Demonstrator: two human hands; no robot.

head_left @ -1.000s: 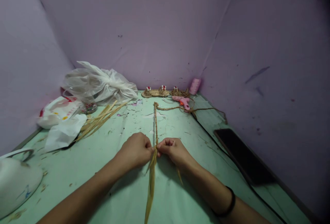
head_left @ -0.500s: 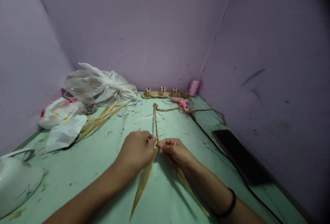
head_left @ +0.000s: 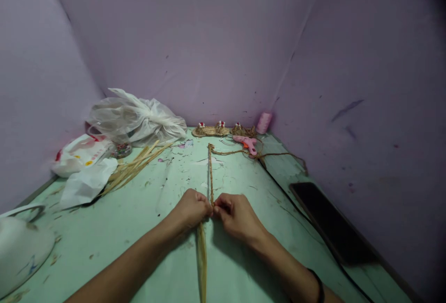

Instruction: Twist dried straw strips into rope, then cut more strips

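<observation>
A thin twisted brown cord (head_left: 211,173) runs from a knot toward me over the green tabletop (head_left: 167,256). My left hand (head_left: 193,208) is closed at the near end of the cord, its fingertips pinching there. Below it a flat tan fibre strip (head_left: 202,261) hangs toward the bottom edge. My right hand (head_left: 233,212) pinches the same cord end from the right, thumb and forefinger together. The fingertips of both hands nearly touch, and they partly hide the cord's end.
Loose tan strips (head_left: 135,168), a tied white plastic bag (head_left: 146,119) and a white container (head_left: 24,252) lie left. Woven slippers (head_left: 211,130), a pink glue gun (head_left: 248,144) and a pink thread spool (head_left: 264,122) stand at the back. A dark phone (head_left: 331,221) lies right.
Both hands have moved slightly down in view at the cord's end. The left strip now hangs straighter, and the strip formerly seen under my right forearm no longer shows. The view has shifted slightly.
</observation>
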